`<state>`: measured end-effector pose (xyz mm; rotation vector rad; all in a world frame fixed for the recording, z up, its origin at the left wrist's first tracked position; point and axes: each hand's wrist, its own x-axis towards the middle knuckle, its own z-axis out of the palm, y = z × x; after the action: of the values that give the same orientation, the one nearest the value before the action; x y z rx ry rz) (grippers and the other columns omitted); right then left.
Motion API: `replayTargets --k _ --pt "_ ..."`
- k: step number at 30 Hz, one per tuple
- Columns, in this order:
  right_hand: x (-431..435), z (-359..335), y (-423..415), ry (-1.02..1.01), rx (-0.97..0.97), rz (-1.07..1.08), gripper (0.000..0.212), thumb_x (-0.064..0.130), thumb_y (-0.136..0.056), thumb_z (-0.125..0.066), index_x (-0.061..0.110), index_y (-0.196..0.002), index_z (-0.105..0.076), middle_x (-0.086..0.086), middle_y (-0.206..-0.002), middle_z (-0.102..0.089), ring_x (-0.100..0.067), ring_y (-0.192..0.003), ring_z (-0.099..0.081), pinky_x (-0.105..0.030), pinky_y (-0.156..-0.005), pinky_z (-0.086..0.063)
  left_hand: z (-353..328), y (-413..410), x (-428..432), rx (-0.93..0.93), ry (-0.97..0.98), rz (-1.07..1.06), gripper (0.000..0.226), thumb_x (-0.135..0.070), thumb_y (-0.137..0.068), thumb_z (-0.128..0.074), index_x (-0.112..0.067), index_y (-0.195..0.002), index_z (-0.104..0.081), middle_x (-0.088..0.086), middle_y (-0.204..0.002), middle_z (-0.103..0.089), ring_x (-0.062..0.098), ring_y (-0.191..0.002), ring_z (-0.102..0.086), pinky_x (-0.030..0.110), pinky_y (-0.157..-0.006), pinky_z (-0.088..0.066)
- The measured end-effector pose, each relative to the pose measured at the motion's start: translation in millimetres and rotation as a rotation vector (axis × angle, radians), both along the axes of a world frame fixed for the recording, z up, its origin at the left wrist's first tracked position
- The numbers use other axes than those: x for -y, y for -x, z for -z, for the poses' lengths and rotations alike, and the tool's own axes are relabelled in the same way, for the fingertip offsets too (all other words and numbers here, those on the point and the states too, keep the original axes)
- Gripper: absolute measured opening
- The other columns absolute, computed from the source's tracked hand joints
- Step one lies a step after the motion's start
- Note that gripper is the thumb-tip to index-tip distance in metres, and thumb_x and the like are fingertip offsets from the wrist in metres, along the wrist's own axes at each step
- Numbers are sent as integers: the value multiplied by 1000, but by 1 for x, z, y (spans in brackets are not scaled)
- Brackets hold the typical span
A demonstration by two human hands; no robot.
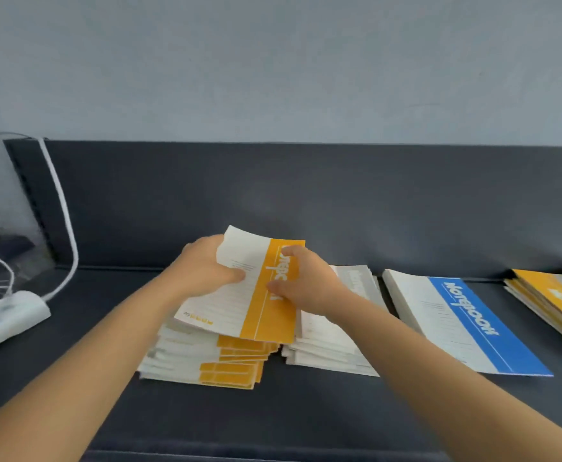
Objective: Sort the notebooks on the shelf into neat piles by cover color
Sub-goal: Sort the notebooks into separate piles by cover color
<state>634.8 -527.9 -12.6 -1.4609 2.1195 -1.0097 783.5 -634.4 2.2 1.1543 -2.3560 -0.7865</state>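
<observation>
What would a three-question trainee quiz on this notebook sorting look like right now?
1. True or false: both hands hold the yellow-banded notebook above the yellow pile.
2. Which pile lies directly right of the yellow pile?
A. grey-banded pile
B. blue-banded pile
C. a red pile
3. Fill in: the power strip lies at the far ____ of the shelf.

Key:
1. True: the left hand grips the white side, the right hand the yellow band.
2. A
3. left
</observation>
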Motion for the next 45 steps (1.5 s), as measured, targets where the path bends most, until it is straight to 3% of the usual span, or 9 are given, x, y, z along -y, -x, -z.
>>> replayTargets --k 3,8,12,19,23,31,38,41,45 --pt "33 9 -16 -129 -136 -28 60 29 -93 -57 14 -144 -30 -6 -147 -33 -26 -131 -38 -33 -98 -39 14 -12 26 238 70 31 45 -38 -85 -64 -18 -124 -52 -6 -123 -54 22 -121 -42 35 -98 -38" --pt "45 44 -22 -418 -588 -148 65 49 -100 -10 10 -152 -9 -7 -160 -4 -20 -148 -2 -49 -117 10 46 -21 42 621 130 80 67 -48 -103 -15 -9 -154 5 6 -162 16 24 -150 3 42 -119 -11" --pt "27 38 -10 -306 -694 -68 97 71 -74 11 16 -153 1 -2 -161 2 -16 -148 6 -46 -115 16 35 -13 32 634 410 37 73 -56 -99 -6 -9 -155 1 8 -163 3 22 -150 2 41 -119 -7" --pt "-58 4 61 -363 -685 156 77 66 -92 -10 19 -153 -7 -6 -161 -1 -21 -148 4 -44 -119 -1 5 68 -28 570 607 191 83 -67 -92 -3 -14 -155 1 7 -163 1 22 -150 1 40 -119 -9" --pt "-133 -3 133 -410 -658 320 75 64 -94 -16 17 -152 -14 -9 -160 -6 -22 -147 0 -43 -119 -9 2 137 -93 507 700 305 121 -81 -59 27 -14 -155 -6 6 -163 -8 21 -150 -7 37 -117 -14" --pt "-283 17 311 -463 -646 550 70 64 -93 -18 17 -140 -39 -8 -144 -40 -25 -137 -29 -43 -111 -25 31 310 -240 404 685 412 107 -83 -73 9 -16 -154 -10 2 -161 -16 19 -148 -13 37 -116 -17" --pt "-349 26 392 -537 -453 406 25 17 -101 -18 16 -110 -42 -6 -95 -53 -36 -122 -43 -66 -110 -5 43 433 -322 195 108 340 63 -69 -90 -36 -17 -121 -54 -1 -123 -58 20 -110 -54 37 -89 -46" --pt "-350 20 392 -362 -305 322 55 34 -102 -13 3 -110 -58 -12 -101 -62 -27 -110 -50 -52 -115 -1 45 457 -330 36 -122 278 42 -56 -87 -58 -23 -113 -58 -5 -115 -64 18 -103 -60 35 -85 -51" --pt "-348 15 398 -235 -255 207 51 33 -102 -20 8 -121 -60 -13 -124 -59 -26 -123 -42 -44 -117 -3 45 464 -322 -89 -159 204 28 -24 -86 -70 -18 -110 -59 -1 -105 -69 18 -93 -65 38 -82 -55"
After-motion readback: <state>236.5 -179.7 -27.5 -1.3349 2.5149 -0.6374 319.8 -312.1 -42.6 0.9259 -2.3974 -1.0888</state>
